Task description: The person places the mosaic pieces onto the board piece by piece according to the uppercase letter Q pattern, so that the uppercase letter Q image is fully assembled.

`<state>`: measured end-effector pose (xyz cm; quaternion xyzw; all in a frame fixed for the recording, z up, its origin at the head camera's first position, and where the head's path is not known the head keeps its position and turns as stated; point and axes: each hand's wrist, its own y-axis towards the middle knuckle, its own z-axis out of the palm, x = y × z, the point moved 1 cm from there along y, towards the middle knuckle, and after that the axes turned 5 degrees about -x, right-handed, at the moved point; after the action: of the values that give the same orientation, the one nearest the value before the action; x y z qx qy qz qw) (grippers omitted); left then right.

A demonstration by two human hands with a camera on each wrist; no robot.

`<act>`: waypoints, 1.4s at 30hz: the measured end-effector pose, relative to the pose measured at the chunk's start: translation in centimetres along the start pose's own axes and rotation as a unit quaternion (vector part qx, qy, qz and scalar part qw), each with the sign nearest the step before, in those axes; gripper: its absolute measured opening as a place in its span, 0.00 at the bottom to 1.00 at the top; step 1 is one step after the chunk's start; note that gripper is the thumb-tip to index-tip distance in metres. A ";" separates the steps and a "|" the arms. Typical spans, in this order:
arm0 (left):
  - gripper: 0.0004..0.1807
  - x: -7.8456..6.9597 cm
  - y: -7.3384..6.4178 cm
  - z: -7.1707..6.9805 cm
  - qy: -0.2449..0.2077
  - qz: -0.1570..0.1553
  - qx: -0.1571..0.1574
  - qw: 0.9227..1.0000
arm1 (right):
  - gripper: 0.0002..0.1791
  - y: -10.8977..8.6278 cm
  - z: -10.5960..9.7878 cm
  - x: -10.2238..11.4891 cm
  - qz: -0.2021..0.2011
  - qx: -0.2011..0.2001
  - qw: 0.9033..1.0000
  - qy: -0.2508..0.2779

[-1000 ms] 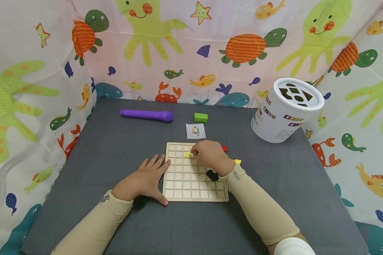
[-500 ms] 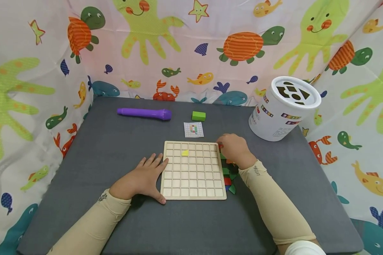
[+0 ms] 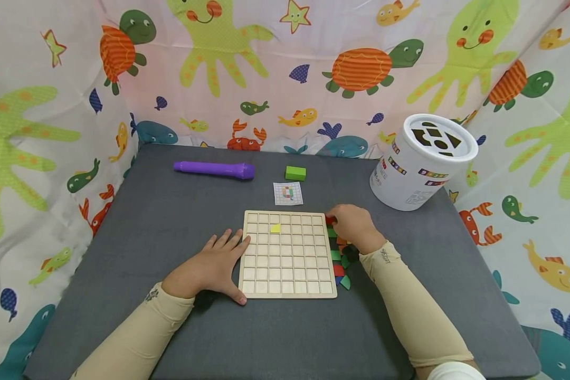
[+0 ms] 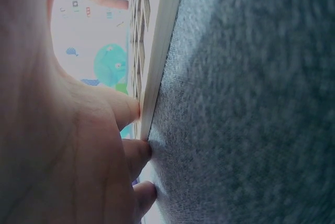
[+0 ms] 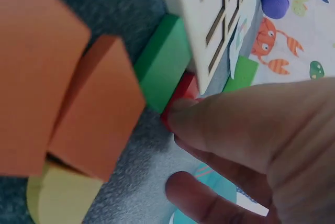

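A square wooden grid board (image 3: 287,274) lies on the grey table, with one small yellow piece (image 3: 275,228) in a cell of its second row. My left hand (image 3: 204,272) is spread against the board's left edge, its fingertips (image 4: 137,153) touching the side. Beyond the top right corner, my right hand (image 3: 353,227) pinches a red block (image 5: 181,90) between thumb and index finger. A green block (image 5: 165,59) lies right beside the red one, along the board's edge. Orange blocks (image 5: 102,114) and a yellow block (image 5: 65,195) are close by, partly hidden under the right hand in the head view.
A small card with a coloured grid pattern (image 3: 287,193) lies behind the board, a bright green block (image 3: 295,173) behind that. A purple tube-like object (image 3: 214,169) is at back left. A white bucket with a cut-out lid (image 3: 404,184) stands at back right. Patterned fabric (image 3: 266,63) surrounds the table.
My right hand has left the yellow piece on the board and moved right to the loose blocks, then slightly down, taking the red block. The left hand stays at the board's edge.
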<state>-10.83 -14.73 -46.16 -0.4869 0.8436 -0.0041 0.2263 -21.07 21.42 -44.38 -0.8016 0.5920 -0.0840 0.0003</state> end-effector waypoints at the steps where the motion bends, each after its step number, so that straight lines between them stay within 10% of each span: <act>1: 0.84 0.0 0.0 0.0 0.001 0.001 -0.001 1.000 | 0.21 0.0 0.0 -0.1 0.000 0.000 1.000 0.002; 17: 0.84 0.2 0.2 0.4 0.011 0.005 -0.004 1.000 | 0.12 -0.5 -0.9 -0.3 -0.011 -0.058 0.998 -0.003; 42: 0.84 0.1 0.1 0.1 0.011 0.000 -0.004 1.000 | 0.09 0.3 -0.4 8.4 -0.146 -0.067 0.987 -0.012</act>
<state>-10.87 -14.72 -46.30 -0.4879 0.8461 -0.0063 0.2148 -19.03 13.35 -42.86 -0.8788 0.4725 -0.0340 -0.0583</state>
